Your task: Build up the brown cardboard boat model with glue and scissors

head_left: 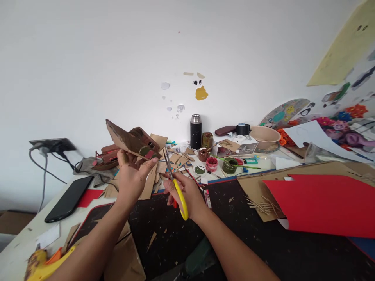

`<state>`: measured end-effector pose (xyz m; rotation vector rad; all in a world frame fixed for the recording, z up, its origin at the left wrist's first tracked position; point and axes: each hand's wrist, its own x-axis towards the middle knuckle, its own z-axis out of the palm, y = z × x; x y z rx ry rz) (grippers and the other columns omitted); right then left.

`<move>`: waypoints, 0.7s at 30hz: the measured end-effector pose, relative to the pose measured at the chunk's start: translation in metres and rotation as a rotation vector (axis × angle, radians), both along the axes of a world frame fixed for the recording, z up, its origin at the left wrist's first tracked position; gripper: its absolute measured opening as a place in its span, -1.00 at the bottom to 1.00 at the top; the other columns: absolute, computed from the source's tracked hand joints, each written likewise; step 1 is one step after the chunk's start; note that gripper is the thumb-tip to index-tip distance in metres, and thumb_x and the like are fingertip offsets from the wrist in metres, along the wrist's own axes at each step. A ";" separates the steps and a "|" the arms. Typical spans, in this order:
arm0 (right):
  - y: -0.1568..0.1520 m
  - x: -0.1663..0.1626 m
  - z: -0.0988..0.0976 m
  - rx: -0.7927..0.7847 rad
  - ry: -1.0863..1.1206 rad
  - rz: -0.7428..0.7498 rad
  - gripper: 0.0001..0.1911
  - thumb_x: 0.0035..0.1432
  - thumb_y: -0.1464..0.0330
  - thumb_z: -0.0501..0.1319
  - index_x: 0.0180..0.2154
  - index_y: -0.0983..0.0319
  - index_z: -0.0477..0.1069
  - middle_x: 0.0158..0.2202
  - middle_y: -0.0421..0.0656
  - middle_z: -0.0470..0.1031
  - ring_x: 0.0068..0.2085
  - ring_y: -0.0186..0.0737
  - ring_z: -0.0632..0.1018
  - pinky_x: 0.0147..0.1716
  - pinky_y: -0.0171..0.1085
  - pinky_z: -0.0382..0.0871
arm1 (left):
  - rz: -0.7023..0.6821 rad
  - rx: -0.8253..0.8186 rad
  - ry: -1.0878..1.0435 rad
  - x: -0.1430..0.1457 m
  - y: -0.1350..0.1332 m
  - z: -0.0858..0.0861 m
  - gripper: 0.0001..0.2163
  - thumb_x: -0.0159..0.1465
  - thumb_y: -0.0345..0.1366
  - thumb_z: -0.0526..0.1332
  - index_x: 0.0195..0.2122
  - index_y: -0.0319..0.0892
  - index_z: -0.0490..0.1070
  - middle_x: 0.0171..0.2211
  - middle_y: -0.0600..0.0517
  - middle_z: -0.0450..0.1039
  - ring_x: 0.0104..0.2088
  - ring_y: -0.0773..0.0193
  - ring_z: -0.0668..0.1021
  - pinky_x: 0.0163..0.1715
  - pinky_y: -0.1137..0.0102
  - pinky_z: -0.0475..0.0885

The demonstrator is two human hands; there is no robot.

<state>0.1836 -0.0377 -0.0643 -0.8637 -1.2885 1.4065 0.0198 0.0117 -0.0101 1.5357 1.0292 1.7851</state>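
Yellow-handled scissors (pixel 177 187), brown cardboard piece (pixel 131 142), red paper sheet (pixel 325 205), black flask (pixel 195 132).

The clearest room lies on the dark mat (pixel 234 218) in the middle of the bench (pixel 17 249), between the two forearms and out to the right, where only small scraps and specks lie flat. Further right, a red sheet (pixel 328 205) over a brown cardboard sheet (pixel 293 175) covers the surface, with a bundle of thin sticks (pixel 259 205) at its left edge. Behind the hands, cardboard offcuts (pixel 178 160), paint pots (pixel 218 164), brushes and a flask (pixel 195 132) crowd the back. To the left, a phone (pixel 68 198) and cables (pixel 43 171) block the bench edge. The air above the mat is open up to the bare wall (pixel 117 58).
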 end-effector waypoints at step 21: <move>0.002 0.005 0.001 0.041 -0.106 -0.098 -0.57 0.33 -0.07 0.37 -0.14 0.17 0.60 -0.46 -0.31 0.43 -0.65 -0.37 0.48 -0.70 -0.39 0.27 | -0.046 -0.016 0.115 0.011 -0.007 -0.012 -0.38 0.11 -0.07 0.61 -0.11 0.00 0.14 0.00 -0.05 0.56 0.00 0.05 0.69 0.00 0.21 0.63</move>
